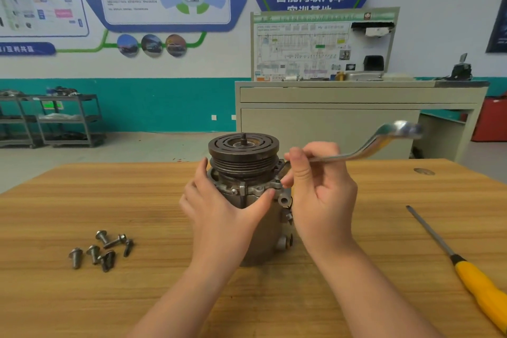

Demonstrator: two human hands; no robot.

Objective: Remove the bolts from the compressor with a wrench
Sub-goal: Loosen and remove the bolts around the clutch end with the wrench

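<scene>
While the left hand (219,200) hugs the heavy metal compressor (247,195) mid-tabletop, the right hand (318,186) pinches the hard wrench (365,145) near its low end.

A cylindrical grey metal compressor (247,195) stands upright at the middle of the wooden plank table (82,200), its grooved dark pulley (243,149) on top. The left hand (216,208) wraps its left side; the right hand (318,186) sits at its right, holding a bent silver steel wrench (370,144) that reaches up and rightward. Seven loose grey flanged bolts (101,250) lie left of the compressor. A yellow-handled screwdriver (461,263) lies far right. Behind the table stands a beige cabinet bench (356,107).
</scene>
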